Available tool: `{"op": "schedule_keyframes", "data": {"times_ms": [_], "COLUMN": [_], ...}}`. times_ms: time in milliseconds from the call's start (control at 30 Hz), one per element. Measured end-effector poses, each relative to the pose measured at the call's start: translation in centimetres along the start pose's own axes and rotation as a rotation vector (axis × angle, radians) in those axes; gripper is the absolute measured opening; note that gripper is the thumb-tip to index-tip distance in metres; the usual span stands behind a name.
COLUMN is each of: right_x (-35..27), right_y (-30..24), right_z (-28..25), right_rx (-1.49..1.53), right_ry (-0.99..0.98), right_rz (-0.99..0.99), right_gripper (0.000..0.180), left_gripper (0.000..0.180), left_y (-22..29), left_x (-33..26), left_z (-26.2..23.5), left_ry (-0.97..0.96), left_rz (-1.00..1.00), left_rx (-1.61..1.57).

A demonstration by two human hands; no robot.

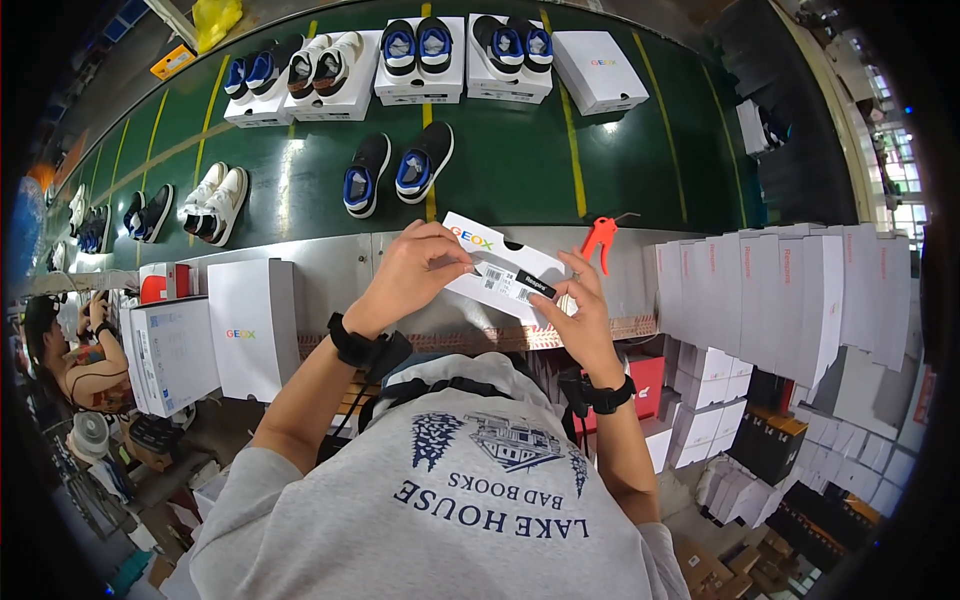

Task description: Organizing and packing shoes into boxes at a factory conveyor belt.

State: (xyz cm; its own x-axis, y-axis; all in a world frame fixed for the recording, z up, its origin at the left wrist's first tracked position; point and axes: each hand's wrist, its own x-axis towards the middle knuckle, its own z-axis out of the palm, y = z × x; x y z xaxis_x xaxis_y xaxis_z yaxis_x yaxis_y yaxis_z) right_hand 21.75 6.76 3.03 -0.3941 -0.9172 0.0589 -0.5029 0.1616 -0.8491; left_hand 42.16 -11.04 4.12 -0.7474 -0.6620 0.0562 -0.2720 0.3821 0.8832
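A white shoebox (530, 258) with a coloured logo sits at the near edge of the bench, in front of my body. On its side facing me is a black-and-white label (512, 282). My left hand (412, 272) is closed at the box's left side, thumb and forefinger pinched together by the label's left end. My right hand (580, 318) grips the box's right side, its thumb lying over the label's right end. Just beyond that hand rests a red air blow gun (600, 240). A pair of dark shoes with blue lining (425, 162) stands past the box.
Across the green conveyor belt (510, 180), several white shoeboxes carry shoes (420, 85), beside a closed box (600, 72). White-and-black shoes (215, 205) stand at left. Upright box (255, 330) and stacked cartons (780, 290) flank me. A co-worker (80, 355) is at far left.
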Motion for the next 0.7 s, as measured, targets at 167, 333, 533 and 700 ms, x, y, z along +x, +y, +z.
{"op": "schedule_keyframes", "data": {"times_ms": [167, 333, 533, 700], "right_x": [-0.5, -0.5, -0.5, -0.5], "right_y": [0.0, -0.3, -0.2, -0.4], "right_z": [0.1, 0.7, 1.1, 1.4], "right_rx": [0.042, 0.007, -0.019, -0.034], "right_ry": [-0.100, -0.103, -0.088, -0.075], "right_rz": [0.046, 0.025, 0.008, -0.007], "right_gripper": [0.021, 0.021, 0.023, 0.024], "left_gripper": [0.008, 0.009, 0.009, 0.008], "left_y": [-1.7, -1.9, -1.8, -1.8], "left_x": [-0.2, -0.2, -0.3, -0.3], "left_z": [-0.7, -1.5, -2.0, -2.3], "left_ry": [-0.122, -0.169, -0.197, -0.210], "left_rz": [0.010, -0.040, -0.044, -0.017], "left_rx": [-0.069, -0.109, -0.099, -0.075]}}
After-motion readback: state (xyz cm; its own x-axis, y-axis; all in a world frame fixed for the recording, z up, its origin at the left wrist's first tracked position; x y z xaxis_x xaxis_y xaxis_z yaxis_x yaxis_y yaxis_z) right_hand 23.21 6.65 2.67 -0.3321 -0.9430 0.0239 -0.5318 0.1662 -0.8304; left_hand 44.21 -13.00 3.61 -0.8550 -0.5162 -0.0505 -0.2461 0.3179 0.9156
